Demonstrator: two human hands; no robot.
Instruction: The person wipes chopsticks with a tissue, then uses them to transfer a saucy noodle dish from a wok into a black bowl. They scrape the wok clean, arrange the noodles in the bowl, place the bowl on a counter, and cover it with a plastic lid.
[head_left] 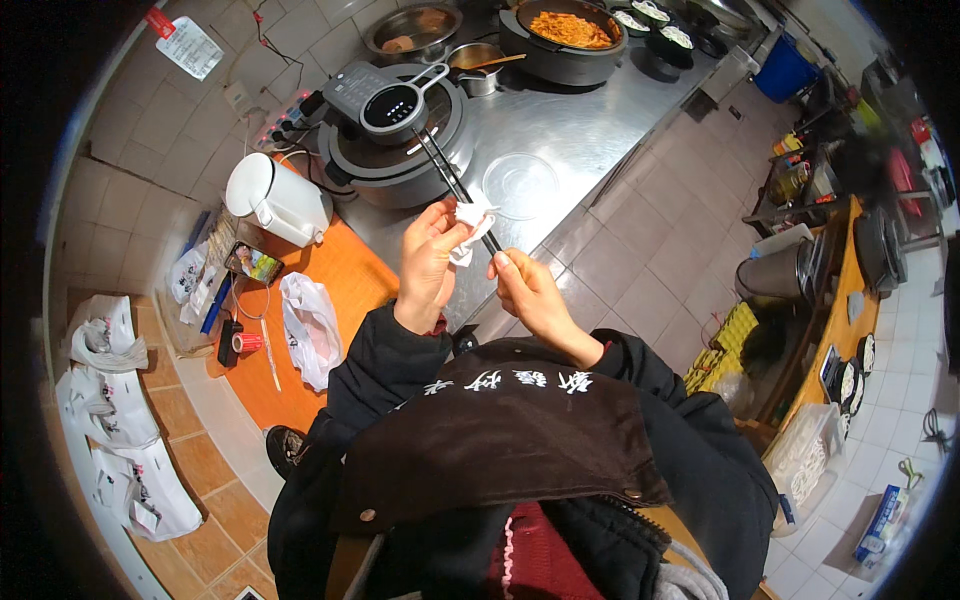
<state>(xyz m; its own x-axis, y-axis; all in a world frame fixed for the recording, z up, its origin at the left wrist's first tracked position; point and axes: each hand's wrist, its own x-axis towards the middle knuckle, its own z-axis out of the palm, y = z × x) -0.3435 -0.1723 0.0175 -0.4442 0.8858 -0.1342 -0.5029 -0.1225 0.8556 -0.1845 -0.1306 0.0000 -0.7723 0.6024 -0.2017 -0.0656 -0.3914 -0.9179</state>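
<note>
The left hand [430, 258]'s grip pinches a crumpled white tissue [470, 228] against black chopsticks [455, 182]; the right hand [535, 300]'s grip pinches the chopsticks near their lower end. They slant above the near end of the stainless-steel surface [590, 130], pointing toward a lidded grey pot [400, 165] by its left edge. A clear round lid [520, 186] lies near the right edge. Farther out, a pan of orange-red food [572, 30] stands toward the far end.

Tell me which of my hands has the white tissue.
Your left hand, pinching the white tissue at the dark chopsticks. Your right hand has none, gripping only the chopsticks' near end.
</note>
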